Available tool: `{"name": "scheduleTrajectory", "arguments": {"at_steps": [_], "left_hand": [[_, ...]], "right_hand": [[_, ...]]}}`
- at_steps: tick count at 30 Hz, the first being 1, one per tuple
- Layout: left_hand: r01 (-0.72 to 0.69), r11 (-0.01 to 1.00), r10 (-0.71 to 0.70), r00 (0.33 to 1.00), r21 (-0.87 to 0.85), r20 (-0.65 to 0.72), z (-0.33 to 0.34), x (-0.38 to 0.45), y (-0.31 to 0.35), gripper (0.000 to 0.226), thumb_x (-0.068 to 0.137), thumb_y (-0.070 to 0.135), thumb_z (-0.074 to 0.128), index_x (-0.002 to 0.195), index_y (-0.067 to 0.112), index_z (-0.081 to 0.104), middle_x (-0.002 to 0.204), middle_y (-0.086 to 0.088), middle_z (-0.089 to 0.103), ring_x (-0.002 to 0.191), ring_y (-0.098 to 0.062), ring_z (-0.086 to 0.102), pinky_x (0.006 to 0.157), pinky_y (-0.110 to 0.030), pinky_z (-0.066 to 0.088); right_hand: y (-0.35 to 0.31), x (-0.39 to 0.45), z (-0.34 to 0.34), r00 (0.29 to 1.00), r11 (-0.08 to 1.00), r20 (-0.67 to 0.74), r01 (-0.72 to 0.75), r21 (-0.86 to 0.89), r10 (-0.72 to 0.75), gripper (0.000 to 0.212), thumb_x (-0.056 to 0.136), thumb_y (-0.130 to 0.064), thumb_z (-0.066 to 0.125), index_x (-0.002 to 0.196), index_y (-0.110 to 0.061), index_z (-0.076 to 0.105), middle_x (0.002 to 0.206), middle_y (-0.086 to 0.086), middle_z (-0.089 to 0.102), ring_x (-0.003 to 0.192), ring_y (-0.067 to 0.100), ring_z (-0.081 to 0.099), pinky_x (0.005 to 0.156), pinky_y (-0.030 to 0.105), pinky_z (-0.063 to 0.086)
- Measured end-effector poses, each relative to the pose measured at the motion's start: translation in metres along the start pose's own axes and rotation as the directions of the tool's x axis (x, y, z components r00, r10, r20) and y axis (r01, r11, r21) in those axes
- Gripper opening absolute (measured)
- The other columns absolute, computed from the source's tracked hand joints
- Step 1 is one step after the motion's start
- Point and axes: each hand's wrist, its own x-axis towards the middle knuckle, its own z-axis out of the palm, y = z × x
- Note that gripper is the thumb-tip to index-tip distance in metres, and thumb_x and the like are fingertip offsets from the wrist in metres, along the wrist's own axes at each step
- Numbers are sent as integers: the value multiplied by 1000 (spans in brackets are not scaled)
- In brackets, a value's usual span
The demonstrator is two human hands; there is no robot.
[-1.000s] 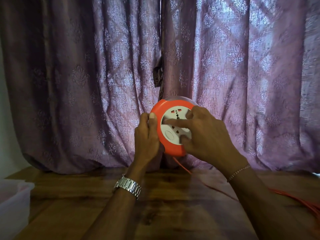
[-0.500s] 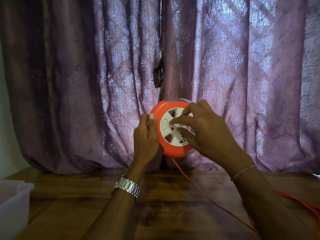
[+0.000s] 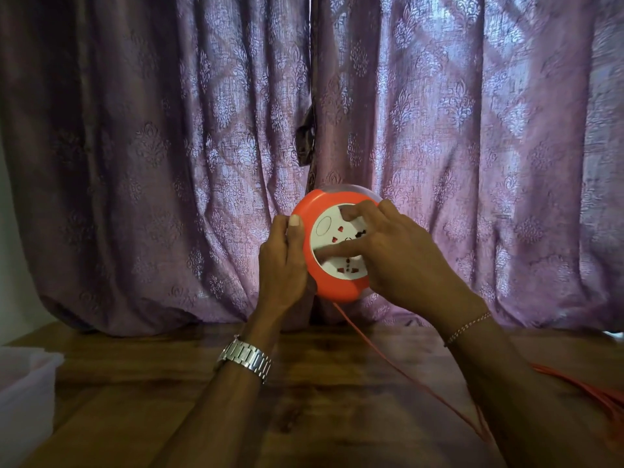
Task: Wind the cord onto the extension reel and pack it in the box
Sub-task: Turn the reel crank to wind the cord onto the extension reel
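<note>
An orange extension reel with a white socket face is held upright above the table, in front of the curtain. My left hand grips its left rim, thumb on the orange edge. My right hand lies across the white face, fingers pressed into its recesses. A thin orange cord drops from the reel's bottom and runs right across the table, passing under my right forearm. More loose cord lies at the right edge. A translucent plastic box stands at the left edge.
A dark wooden table spans the foreground. A purple patterned curtain hangs directly behind the reel down to the tabletop. A pale wall shows at far left.
The white face has turned under my right hand: the oval mark went from the lower left to the upper left. The left hand has stayed on the rim. The cord's slack has shifted.
</note>
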Motion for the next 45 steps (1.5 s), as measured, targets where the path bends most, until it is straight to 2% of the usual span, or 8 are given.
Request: {"name": "scheduleTrajectory", "arguments": {"at_steps": [6,12,17,21,26,34,40,45], "left_hand": [[7,1000,-7,1000,-1,7,-1,-1,2,37,99,58,33,79,29,45,64,14,56,57,-15,50,60,-56,49],[14,1000,-14,1000,-1,-11,-4,1,2,39,98,60,33,78,29,45,63,14,57,55,-8,49,57,-52,48],[35,999,-35,999,-11,-17,-3,1,-2,43,98,62,33,81,25,47,62,7,55,60,-21,55,61,-58,49],[17,1000,-17,1000,16,2,-3,0,-1,40,99,61,32,80,28,46,63,6,56,60,-21,55,61,-57,49],[9,1000,-9,1000,24,7,-1,0,3,38,99,60,32,78,31,45,63,12,54,58,-16,50,60,-56,48],[-3,999,3,1000,46,5,-3,-1,1,39,100,58,33,82,26,46,72,-8,61,70,-34,63,62,-59,51],[-7,999,7,1000,41,-7,-2,-1,3,37,99,57,33,80,28,46,63,5,54,59,-18,54,60,-56,50],[-3,999,3,1000,44,-8,-1,0,3,36,100,57,33,77,32,43,61,10,52,57,-15,49,60,-56,47]], "right_hand": [[-2,-3,9,973,975,-78,-212,70,217,60,67,-61,57,126,-60,46,110,0,56,89,24,63,63,34,48],[0,0,13,971,971,-71,-222,85,228,67,71,-80,42,133,-55,42,105,-2,60,96,22,61,67,35,49],[5,-1,10,993,991,-80,-79,110,88,49,88,-57,49,133,-40,52,105,2,51,102,23,46,63,34,46],[4,0,4,986,976,-161,81,204,-48,26,88,-24,49,107,-26,67,112,2,52,104,20,47,69,25,36],[2,2,2,991,985,77,95,141,-107,37,61,-7,76,87,-35,73,140,0,48,121,26,45,79,34,44],[-1,-3,5,1000,1000,27,0,17,0,49,71,-34,69,112,-60,59,138,-3,43,118,25,49,67,36,47],[-6,-6,13,985,987,-65,-156,30,157,55,76,-50,53,130,-60,43,118,0,50,100,22,60,64,35,51],[-6,-3,14,941,957,-176,-281,78,291,68,68,-81,48,128,-49,52,92,-3,69,85,23,65,60,29,42]]}}
